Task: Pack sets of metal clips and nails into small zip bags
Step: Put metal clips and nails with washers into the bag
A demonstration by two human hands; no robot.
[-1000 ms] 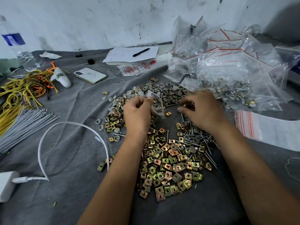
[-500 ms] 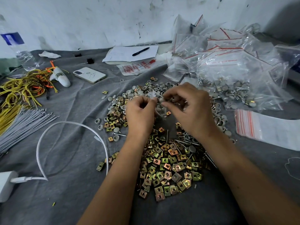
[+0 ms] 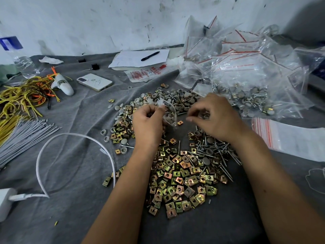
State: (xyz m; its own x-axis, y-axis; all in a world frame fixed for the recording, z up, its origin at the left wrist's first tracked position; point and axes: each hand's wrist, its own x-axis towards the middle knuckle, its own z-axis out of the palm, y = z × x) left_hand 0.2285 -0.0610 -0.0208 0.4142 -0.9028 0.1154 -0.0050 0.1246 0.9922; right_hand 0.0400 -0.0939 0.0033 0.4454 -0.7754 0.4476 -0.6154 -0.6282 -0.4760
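Left hand (image 3: 148,121) pinches small zip bag (image 3: 169,113); right hand (image 3: 217,117) seemingly empty.

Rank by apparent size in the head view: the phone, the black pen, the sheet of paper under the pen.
1. Sheet of paper, largest.
2. Phone.
3. Black pen, smallest.
The pen lies farther from the camera than the phone, so true sizes may differ.

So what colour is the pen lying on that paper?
Black. The pen lies on the white paper; the head view shows it clearly.

White phone (image 3: 95,82) (face down), pen (image 3: 150,56) on paper (image 3: 126,59), yellow wires (image 3: 19,97).
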